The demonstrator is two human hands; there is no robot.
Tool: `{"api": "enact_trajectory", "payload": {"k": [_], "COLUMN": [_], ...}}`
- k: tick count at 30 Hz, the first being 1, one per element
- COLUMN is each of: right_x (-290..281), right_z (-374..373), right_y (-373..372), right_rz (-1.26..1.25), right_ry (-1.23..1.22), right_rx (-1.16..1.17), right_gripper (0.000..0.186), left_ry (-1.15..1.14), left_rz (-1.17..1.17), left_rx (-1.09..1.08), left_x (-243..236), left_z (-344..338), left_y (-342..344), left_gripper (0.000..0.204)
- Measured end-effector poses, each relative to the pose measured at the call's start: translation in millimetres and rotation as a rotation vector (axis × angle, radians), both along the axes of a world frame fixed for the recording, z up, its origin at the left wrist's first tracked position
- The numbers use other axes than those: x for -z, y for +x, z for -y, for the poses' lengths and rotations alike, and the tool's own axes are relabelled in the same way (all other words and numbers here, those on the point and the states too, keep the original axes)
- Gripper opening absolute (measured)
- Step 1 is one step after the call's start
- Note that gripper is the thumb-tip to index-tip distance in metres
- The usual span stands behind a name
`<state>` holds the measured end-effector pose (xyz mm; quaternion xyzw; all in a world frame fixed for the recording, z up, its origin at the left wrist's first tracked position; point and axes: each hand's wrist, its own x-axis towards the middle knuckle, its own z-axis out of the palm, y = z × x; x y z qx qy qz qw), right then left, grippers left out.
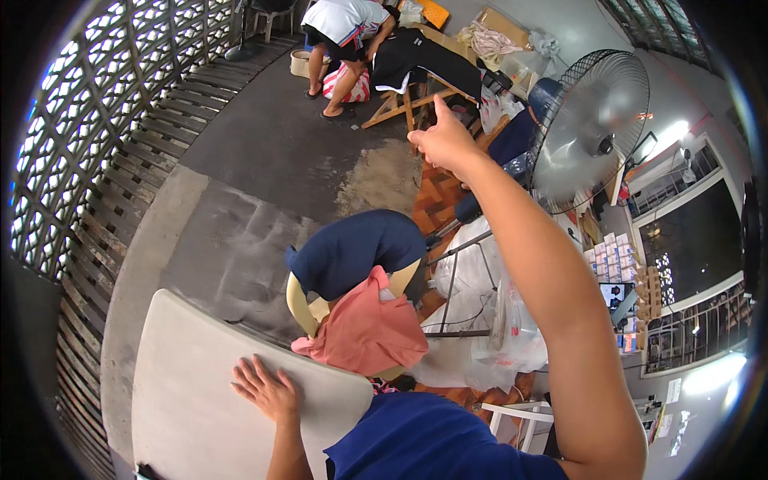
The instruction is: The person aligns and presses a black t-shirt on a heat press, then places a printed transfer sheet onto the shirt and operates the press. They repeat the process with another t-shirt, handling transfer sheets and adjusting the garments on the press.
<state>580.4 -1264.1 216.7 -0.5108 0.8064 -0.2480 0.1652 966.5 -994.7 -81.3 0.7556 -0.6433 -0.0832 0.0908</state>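
My left hand (269, 390) lies flat with its fingers spread on the pale folding table (200, 344). My right hand (450, 142) is raised at the end of a stretched-out arm. One of its digits points up and away, another sticks out to the left, and I see nothing in it. Beyond the table's far edge stands a cream plastic chair (299, 304). A dark blue cloth (360, 254) hangs over its backrest, and a salmon-pink cloth (372, 328) is heaped on it. A standing fan (588, 132) is close to the right of my right forearm.
Farther off, a person (352, 32) bends over a wooden rack (404, 108) draped with a black garment (428, 60). White plastic bags (480, 352) and a metal frame (456, 264) stand right of the chair. A patterned lattice wall (104, 104) runs along the left.
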Motion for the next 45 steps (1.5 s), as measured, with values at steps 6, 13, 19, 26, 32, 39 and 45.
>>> {"api": "enact_trajectory", "payload": {"k": [6, 13, 19, 26, 32, 39, 45], "right_x": [-38.3, -93.0, -140.4, -167.4, -179.4, -193.5, -187.3], "right_z": [-74.6, -220.9, -239.3, -284.5, -314.2, -358.3, -406.8], "right_y": [49.3, 98.2, 116.4, 97.2, 82.5, 55.4, 15.3], "right_rz": [0.351, 0.495, 0.596, 0.816, 0.595, -0.086, -0.577], "right_ry": [-0.405, -1.328, -1.781, -1.902, -2.172, -2.572, -2.572], "right_rx": [-0.415, -1.267, -1.308, -1.561, -1.610, -1.290, -1.105], "right_gripper": [0.020, 0.020, 0.025, 0.025, 0.029, 0.030, 0.026], "left_ry": [0.019, 0.005, -0.010, -0.026, 0.110, -0.052, 0.080], "left_rz": [-0.031, 0.005, 0.057, 0.161, 0.184, 0.187, 0.267], "left_rx": [-0.022, -0.012, 0.004, 0.029, -0.026, 0.079, -0.027], "left_x": [-6.2, 0.5, 9.9, 1.9, -22.2, -18.1, 5.0], "left_z": [10.5, 6.1, 0.4, -5.4, -11.6, -16.9, -16.6], "left_y": [-7.1, -6.5, -6.5, -15.7, -26.4, -28.1, -23.0], "left_gripper": [0.070, 0.069, 0.069, 0.065, 0.063, 0.067, 0.061]}}
